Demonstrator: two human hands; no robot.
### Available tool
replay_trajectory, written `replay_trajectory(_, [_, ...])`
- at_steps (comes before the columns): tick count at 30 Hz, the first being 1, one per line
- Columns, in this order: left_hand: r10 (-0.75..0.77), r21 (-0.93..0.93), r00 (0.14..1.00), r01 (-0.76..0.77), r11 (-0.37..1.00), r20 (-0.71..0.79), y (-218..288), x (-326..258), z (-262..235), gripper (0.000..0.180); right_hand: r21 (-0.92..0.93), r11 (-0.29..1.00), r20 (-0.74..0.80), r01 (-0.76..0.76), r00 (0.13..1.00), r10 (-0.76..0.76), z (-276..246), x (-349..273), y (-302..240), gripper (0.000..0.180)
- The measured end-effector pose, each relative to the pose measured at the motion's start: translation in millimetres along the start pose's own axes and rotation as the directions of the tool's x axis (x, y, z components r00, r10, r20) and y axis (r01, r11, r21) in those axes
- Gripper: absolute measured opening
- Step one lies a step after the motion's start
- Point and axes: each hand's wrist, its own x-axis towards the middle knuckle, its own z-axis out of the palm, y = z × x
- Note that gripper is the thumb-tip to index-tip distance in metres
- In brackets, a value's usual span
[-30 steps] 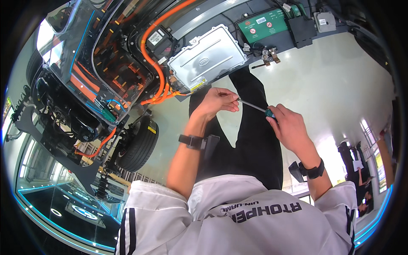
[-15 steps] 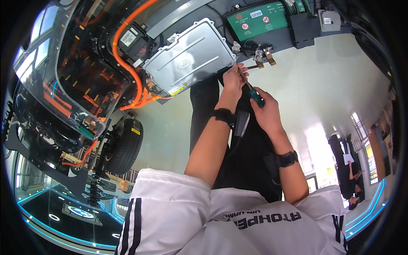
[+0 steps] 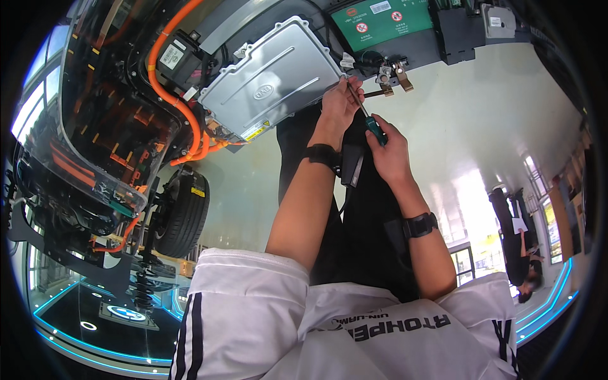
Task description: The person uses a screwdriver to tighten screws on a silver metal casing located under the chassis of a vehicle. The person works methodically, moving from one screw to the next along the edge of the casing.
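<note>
My right hand (image 3: 391,149) is closed around the green handle of a screwdriver (image 3: 376,130), its thumb lying along the handle. The metal shaft slants up and left to the near right corner of a flat silver metal housing (image 3: 272,76) with bolt lugs around its rim. At that corner my left hand (image 3: 342,104) is closed, its fingers pinched about the shaft near the tip. What the tip touches is hidden by these fingers. Just right of them a copper-coloured terminal bar (image 3: 380,92) sticks out beside metal brackets.
Thick orange cables (image 3: 183,107) curve along the housing's left side. Behind it sits a green labelled panel (image 3: 386,25), with a black module (image 3: 451,38) to its right. A tyre (image 3: 183,215) stands at left under a transparent cover. Another person (image 3: 516,234) stands far right.
The whole view has shifted a little, so the housing sits further left and higher. Both hands stay at the same corner with the screwdriver, which now stands slightly steeper in the picture.
</note>
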Motion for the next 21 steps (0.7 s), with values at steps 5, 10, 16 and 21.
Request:
replay_trajectory(5, [-0.023, -0.008, 0.999, 0.023, 1.000, -0.046, 3, 5, 3, 0.028, -0.005, 1.000, -0.003, -0.025, 1.000, 0.025, -2, 4, -10, 0.040])
replay_trajectory(10, [-0.060, -0.014, 0.996, 0.059, 0.998, -0.061, 5, 7, 2, 0.029, -0.026, 0.999, -0.017, -0.046, 0.999, 0.046, 1, 6, -16, 0.040])
replay_trajectory(16, [-0.168, 0.044, 0.981, 0.173, 0.984, -0.099, 15, 11, 5, 0.031, -0.007, 0.994, -0.042, -0.108, 0.993, 0.108, 11, 10, -27, 0.039])
replay_trajectory(21, [-0.232, 0.049, 0.968, 0.237, 0.970, -0.095, 21, 15, 1, 0.034, -0.032, 0.991, -0.047, -0.134, 0.990, 0.132, 13, 12, -39, 0.038])
